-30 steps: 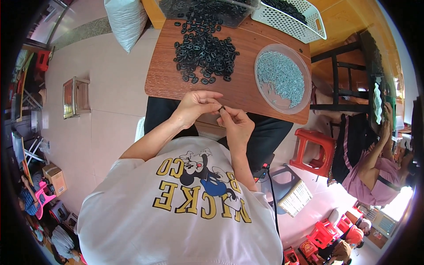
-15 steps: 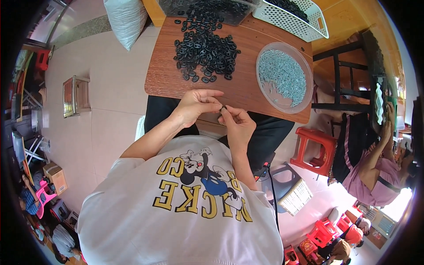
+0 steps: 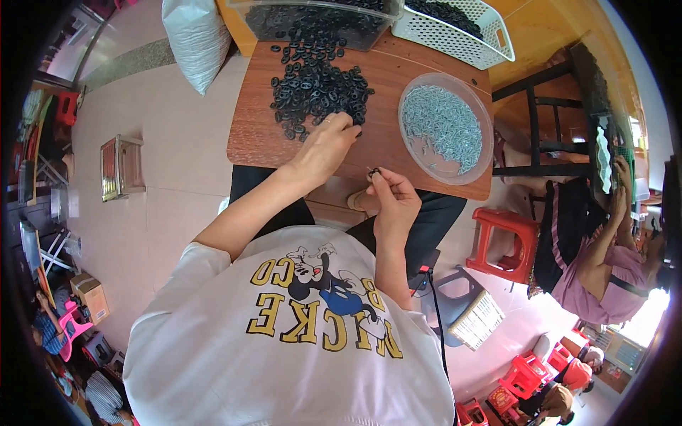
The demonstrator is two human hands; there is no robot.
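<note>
My left hand [image 3: 328, 148] reaches over the front edge of a pile of black two-holed oval plastic pieces [image 3: 312, 89]. Its thumb and fingers are closed together at the pile's front right, where a dark piece shows at the fingertips. Just past the table's front edge, my right hand [image 3: 394, 200] pinches a small black plastic piece [image 3: 374, 172] between thumb and forefinger. A thin shiny bit sticks out of it, too small to make out. On the table's right stands a round clear tub [image 3: 485, 138] of small silvery screws [image 3: 442, 128].
The brown wooden table [image 3: 249, 138] carries a clear bin [image 3: 284, 27] and a white perforated basket [image 3: 490, 53] at the back, both with black pieces. A white sack [image 3: 195, 50] stands back left. A red stool [image 3: 504, 245] and a seated person [image 3: 597, 280] are on the right.
My hands have parted. The left went forward from beside the right to the pile of black pieces; the right stays near its place, still pinching its small piece.
</note>
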